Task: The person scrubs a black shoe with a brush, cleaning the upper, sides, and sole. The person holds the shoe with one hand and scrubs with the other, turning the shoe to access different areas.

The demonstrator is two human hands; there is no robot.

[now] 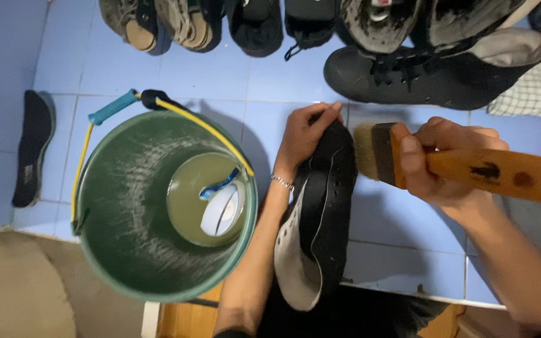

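Left hand point(305, 134) closed around the toe of a black shoe insole point(324, 206), held at frame centre over the blue tiled floor point(402, 250). Right hand point(449, 166) grips a wooden-handled brush point(471, 166) — bristles touching the insole's edge at 1 o'clock. Scrubbing looks under way, not finished — green bucket point(126, 263) of murky water at 9 o'clock; another insole point(32, 147) lies beyond it.

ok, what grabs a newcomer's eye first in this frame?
Centre frame, the left hand holds a black shoe upright while the right hand sets a wooden-handled brush against its side. Left of them, a green bucket with a yellow handle holds murky water. Dark shoes line the blue tiled floor above.
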